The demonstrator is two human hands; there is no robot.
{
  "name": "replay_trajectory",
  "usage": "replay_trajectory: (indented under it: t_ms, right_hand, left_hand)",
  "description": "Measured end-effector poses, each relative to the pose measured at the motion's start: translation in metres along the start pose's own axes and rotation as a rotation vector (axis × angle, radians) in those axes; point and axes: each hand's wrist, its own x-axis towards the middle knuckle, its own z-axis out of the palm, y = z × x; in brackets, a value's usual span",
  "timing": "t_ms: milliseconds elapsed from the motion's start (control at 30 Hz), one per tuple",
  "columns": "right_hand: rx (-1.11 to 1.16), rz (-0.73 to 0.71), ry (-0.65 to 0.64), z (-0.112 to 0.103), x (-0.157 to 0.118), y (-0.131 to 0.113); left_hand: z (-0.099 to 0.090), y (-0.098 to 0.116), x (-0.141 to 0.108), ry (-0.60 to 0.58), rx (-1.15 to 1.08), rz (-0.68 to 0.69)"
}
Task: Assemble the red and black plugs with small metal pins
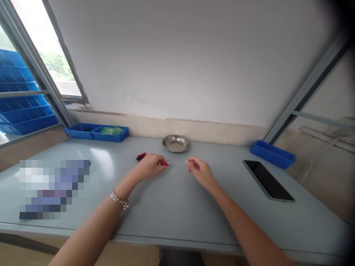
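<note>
Left hand (149, 166) pinching red piece (166, 164), right hand (201, 170) apart, room to table edge (172, 239)

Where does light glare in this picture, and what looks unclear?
All in the head view: partly washed-out window; glare on the table left of the left hand; dark upper right corner; pixelated item at left; red piece in that hand too small to identify.

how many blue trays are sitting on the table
3. Two sit side by side at the back left: an outer tray and an inner tray with green contents. The third tray is at the right, beyond the phone.
</note>
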Motion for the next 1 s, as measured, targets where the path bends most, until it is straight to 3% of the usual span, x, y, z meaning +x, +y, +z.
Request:
replay_trajectory:
  t_ms: [100,200,367,500,833,1000]
  right_hand:
    - [0.002,-0.028,-0.117,0.007,-0.004,-0.005]
    - [-0.008,-0.04,-0.176,0.01,-0.006,-0.007]
    - [0.053,0.049,-0.188,0.009,-0.003,-0.004]
    - [0.061,0.087,-0.12,0.007,-0.001,0.001]
    - [-0.115,-0.134,-0.053,0.003,0.001,0.002]
    - [0.064,-0.009,-0.063,0.003,0.001,-0.001]
  left_hand:
    - [0.007,0.024,-0.001,0.031,-0.191,0.192]
    - [0.018,0.036,-0.002,0.087,-0.219,0.257]
    - [0.026,0.034,-0.001,0.15,-0.209,0.241]
    - [0.026,0.03,-0.001,0.139,-0.107,0.161]
    - [0.026,0.033,0.001,0.07,-0.184,0.196]
    - [0.028,0.029,0.002,0.087,-0.194,0.196]
